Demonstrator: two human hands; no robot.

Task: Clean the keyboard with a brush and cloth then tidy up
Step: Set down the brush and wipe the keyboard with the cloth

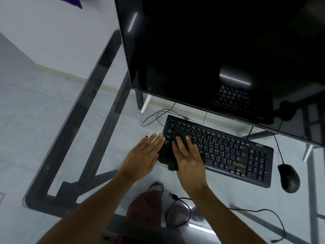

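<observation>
Glass worktop [109, 120] carries the black keyboard [228, 152], where my right hand [189, 155] presses the dark cloth [167, 159] flat-fingered on its left end, left hand [142, 155] open beside; next, wipe rightward.

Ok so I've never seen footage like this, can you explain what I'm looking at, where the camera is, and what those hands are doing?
No machine here: a person wears a camera on the head, looking down at their own hands over a glass desk. The right hand presses a dark cloth flat onto the left end of a black keyboard, wiping it. The left hand lies open beside it, fingertips at the keyboard's left edge, holding nothing. A black mouse sits to the right, a dark monitor behind, loose cables near the front. No brush shows.
</observation>
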